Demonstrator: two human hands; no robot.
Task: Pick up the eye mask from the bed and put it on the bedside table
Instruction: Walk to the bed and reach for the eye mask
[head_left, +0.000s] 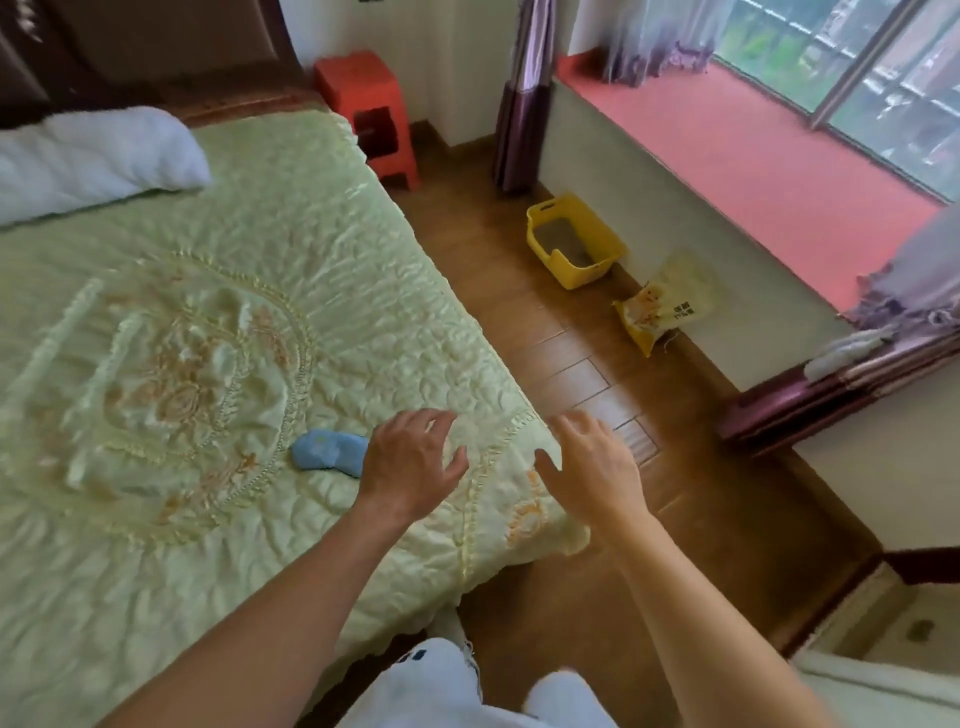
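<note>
A small blue eye mask (324, 451) lies on the pale green quilted bed (218, 322), near the bed's right side. My left hand (410, 457) hovers just right of the mask, fingers spread, and covers the mask's right end. My right hand (592, 462) is open above the bed's right edge, holding nothing. A red plastic stool (371, 111) stands by the head of the bed at the wall and serves as the bedside table.
A white pillow (93, 156) lies at the head of the bed. On the wooden floor to the right sit a yellow basket (574, 239) and a yellow bag (662, 306) under the red window sill (753, 156). Purple curtains hang at the window.
</note>
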